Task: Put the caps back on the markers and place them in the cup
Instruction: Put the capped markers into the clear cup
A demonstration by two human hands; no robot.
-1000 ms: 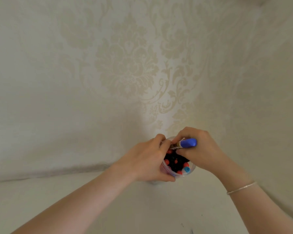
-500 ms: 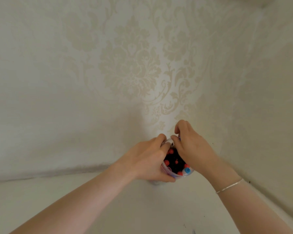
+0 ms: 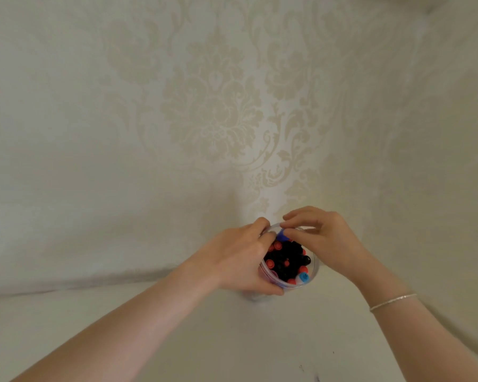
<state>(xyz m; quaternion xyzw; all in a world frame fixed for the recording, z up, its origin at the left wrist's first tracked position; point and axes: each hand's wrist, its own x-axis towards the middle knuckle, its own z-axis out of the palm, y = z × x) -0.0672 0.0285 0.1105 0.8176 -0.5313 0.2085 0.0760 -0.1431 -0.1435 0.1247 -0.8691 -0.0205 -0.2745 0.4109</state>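
So the clear round plastic cup [image 3: 313, 274] sits on the off-white tabletop [image 3: 232, 340], right up near the cream damask-patterned wall [image 3: 213, 111]. It's packed with upright markers, and all you really get to see is their ends: a bunch of black and red marker caps [image 3: 286, 261] plus one light-blue cap [image 3: 304, 277] at the near right rim. The marker bodies are pretty much hidden below the caps and behind the hands.

The left hand [image 3: 240, 260] is wrapped around the cup's left side, fingers curled over the far rim and thumb along the near edge, so it covers most of that wall. The base of the cup is barely visible under it.

The right hand [image 3: 326, 241] is over the far rim, with thumb and forefinger pinching the dark-blue marker cap [image 3: 282, 237], which sits at the back left of the cup, just beside the left fingertips. Only a small bit of blue shows; can't tell how deep that marker sits or whether it's touching the ones next to it.

There's a thin silver bracelet [image 3: 392, 301] on the right wrist. Both forearms run off the bottom of the frame. A few small dark specks [image 3: 316, 377] on the table near the bottom edge, too tiny to make out.
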